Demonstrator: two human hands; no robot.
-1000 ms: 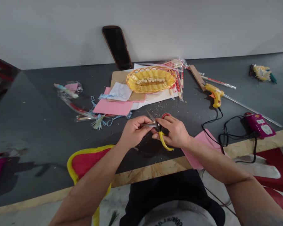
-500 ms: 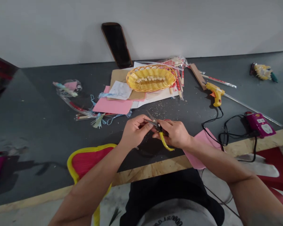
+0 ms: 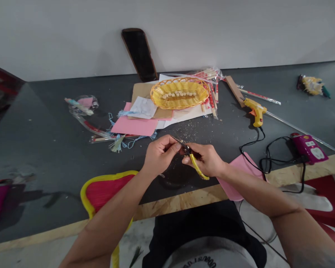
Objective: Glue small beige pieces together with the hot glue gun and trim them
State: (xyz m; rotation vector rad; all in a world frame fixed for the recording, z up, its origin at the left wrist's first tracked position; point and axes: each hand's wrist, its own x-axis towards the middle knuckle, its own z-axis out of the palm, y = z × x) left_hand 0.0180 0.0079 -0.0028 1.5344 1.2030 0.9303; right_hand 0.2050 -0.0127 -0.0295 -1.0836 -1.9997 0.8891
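Observation:
Yellow-handled scissors (image 3: 195,166) are gripped in my right hand (image 3: 208,159), their blades pointing up and left toward my other hand. The blades look closed together. My left hand (image 3: 159,154) is pinched near the blade tips; whatever small thing its fingers hold is hidden by them. Both hands are just above the grey table, close to its front edge. Pale crumb-like scraps (image 3: 190,131) lie scattered beyond the hands. Farther back, a yellow woven basket (image 3: 159,99) holds a row of small whitish pieces.
Pink paper (image 3: 136,126), blue tassels (image 3: 117,143) and wrapped sticks (image 3: 212,96) surround the basket. A phone (image 3: 139,54) leans on the wall. To the right are a yellow glue gun (image 3: 256,110), its cord and a purple power strip (image 3: 309,148). A red-and-yellow chair (image 3: 106,190) stands at the front left.
The scissor blades, spread apart before, have come together. The yellow handle has tilted slightly down and right. My left hand stays in nearly the same place.

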